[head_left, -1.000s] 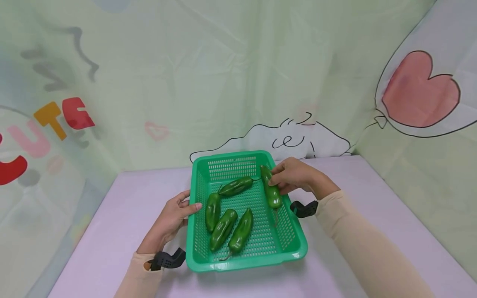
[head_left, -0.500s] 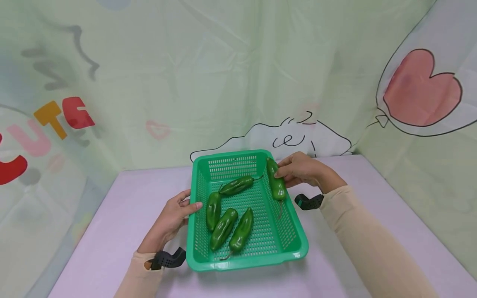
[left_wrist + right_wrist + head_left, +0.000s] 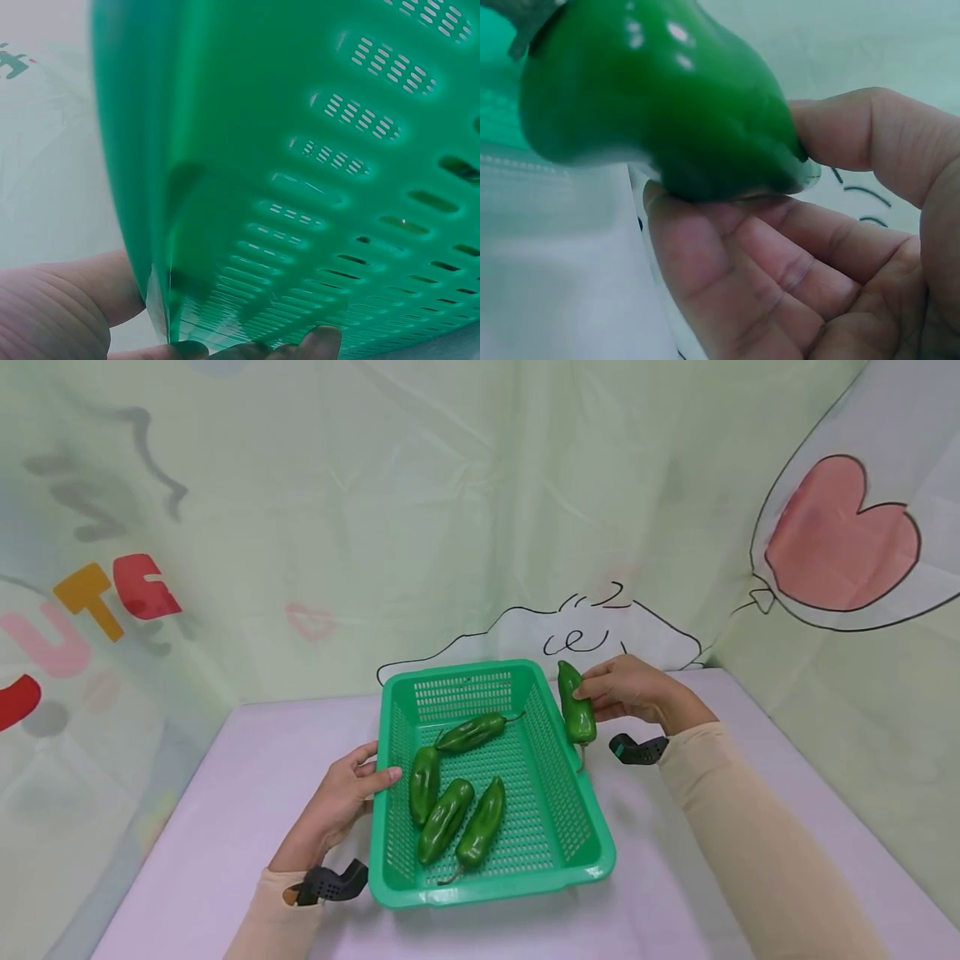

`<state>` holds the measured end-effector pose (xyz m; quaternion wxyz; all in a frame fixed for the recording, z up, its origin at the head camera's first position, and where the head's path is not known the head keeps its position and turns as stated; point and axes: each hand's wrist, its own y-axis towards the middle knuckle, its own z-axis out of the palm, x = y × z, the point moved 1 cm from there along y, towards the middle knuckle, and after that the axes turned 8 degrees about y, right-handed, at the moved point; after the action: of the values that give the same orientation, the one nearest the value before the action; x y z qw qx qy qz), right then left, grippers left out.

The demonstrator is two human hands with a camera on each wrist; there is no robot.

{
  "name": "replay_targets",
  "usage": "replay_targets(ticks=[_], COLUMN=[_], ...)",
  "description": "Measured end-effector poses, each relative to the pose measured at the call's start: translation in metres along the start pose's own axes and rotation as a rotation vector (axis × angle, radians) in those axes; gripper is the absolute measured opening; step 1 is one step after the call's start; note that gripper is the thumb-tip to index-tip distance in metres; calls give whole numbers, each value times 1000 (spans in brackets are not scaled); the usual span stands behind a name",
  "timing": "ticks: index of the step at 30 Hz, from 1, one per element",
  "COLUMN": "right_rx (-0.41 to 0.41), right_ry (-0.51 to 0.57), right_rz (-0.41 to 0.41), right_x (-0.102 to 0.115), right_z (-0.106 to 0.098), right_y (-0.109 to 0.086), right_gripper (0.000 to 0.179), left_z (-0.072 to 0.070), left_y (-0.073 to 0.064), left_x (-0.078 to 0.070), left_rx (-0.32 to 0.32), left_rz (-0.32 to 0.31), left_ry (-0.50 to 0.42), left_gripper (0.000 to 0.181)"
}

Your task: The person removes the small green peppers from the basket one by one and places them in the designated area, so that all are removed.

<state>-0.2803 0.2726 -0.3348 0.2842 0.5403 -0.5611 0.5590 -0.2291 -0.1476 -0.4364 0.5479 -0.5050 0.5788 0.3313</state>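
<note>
My left hand (image 3: 345, 797) grips the left rim of a green plastic basket (image 3: 517, 883), thumb over the rim and fingers beneath the perforated side, as the left wrist view shows. Just outside the basket's right rim, my right hand (image 3: 633, 689) pinches a long green pepper (image 3: 576, 702) between thumb and fingers. Its stem end hangs down, close to the rim. In the right wrist view the glossy pepper (image 3: 660, 97) fills the upper middle, thumb on one side and fingers under it. Inside the basket lie several more green peppers (image 3: 446, 821), mostly on the left.
A pale lilac tabletop (image 3: 285, 735) lies under the basket. Behind it hangs a light green printed cloth (image 3: 420, 527) with drawn letters and a heart balloon, which also runs along both sides.
My right hand has lifted the pepper from inside the basket's right side and carried it rightward past the rim. My left hand keeps its grip on the basket.
</note>
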Motion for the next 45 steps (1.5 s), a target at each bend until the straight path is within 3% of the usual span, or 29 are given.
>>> replay_targets(ticks=[8,19,30,45], right_rx=[-30,-117,-135,-160], right_ry=[24,65,40,-48], right_rz=[25,124,179,198], right_x=[-11,-47,-71,-83], right_z=[-11,-24,-26,-23], right_y=[11,28,43,52], right_gripper=[53,50,49,47], left_z=[-2,0,0,1], left_y=[-2,-3,-3,-2], left_x=[-2,-4,-3,-1], left_rx=[1,-1,0,-3], left_rz=[-7,-11,-15,-16], left_ry=[-14,-11,-15,-10], left_gripper=[71,69,71,70])
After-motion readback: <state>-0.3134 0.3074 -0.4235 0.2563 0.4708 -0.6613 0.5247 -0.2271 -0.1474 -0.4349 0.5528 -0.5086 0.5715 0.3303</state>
